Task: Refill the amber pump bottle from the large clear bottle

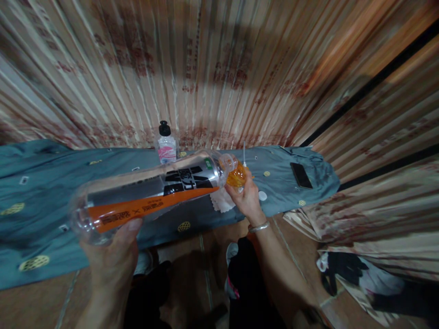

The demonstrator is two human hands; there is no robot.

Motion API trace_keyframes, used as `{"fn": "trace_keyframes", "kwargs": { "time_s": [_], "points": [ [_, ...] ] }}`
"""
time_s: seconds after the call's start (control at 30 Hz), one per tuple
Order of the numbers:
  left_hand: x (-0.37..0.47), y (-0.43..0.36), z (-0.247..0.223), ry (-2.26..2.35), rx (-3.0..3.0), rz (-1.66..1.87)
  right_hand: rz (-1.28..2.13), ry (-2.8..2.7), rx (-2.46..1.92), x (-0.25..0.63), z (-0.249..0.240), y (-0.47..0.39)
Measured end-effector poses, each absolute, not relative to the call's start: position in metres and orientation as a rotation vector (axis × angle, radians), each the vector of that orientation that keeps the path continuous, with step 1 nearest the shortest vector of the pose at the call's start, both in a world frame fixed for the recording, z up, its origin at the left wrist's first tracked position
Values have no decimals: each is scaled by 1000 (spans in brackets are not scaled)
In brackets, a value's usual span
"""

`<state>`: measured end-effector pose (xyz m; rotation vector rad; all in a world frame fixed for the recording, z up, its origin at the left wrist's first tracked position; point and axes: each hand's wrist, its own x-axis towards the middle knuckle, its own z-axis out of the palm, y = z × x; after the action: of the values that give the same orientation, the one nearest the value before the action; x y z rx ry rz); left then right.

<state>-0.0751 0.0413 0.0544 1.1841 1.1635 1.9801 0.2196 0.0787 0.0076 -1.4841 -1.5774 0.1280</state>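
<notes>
My left hand (115, 249) grips the base end of a big clear plastic bottle (151, 194) with a silver and orange label. That bottle lies almost level in the air, its uncapped mouth pointing right. At its mouth, my right hand (246, 194) is closed around a small clear container of orange liquid (236, 173). Whether the two openings touch is not clear. A thin pale nozzle (244, 153) stands up just behind the small container; what it belongs to is hidden. Below them lies a white scalloped napkin (222, 201), with a round white disc (262, 195) beside it.
A teal patterned cloth (37, 183) covers the long narrow surface. A clear bottle with a black cap (166, 146) stands at the back, and a dark phone (301, 175) lies at the right. Pleated curtains (171, 68) hang behind. Bunched dark and white fabric (363, 274) is at lower right.
</notes>
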Motion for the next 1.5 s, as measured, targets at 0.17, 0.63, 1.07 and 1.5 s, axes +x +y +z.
{"fn": "trace_keyframes", "kwargs": {
  "time_s": [0.17,0.63,1.07,1.5],
  "points": [
    [-77,40,57,1141,1058,1944,140,-1576,-1494,219,9,78],
    [-68,43,60,997,924,2035,172,-1563,-1506,219,11,78],
    [-68,39,61,998,905,2014,159,-1561,-1508,219,9,78],
    [-72,41,58,1060,1034,1987,149,-1566,-1511,220,8,78]
  ]
}}
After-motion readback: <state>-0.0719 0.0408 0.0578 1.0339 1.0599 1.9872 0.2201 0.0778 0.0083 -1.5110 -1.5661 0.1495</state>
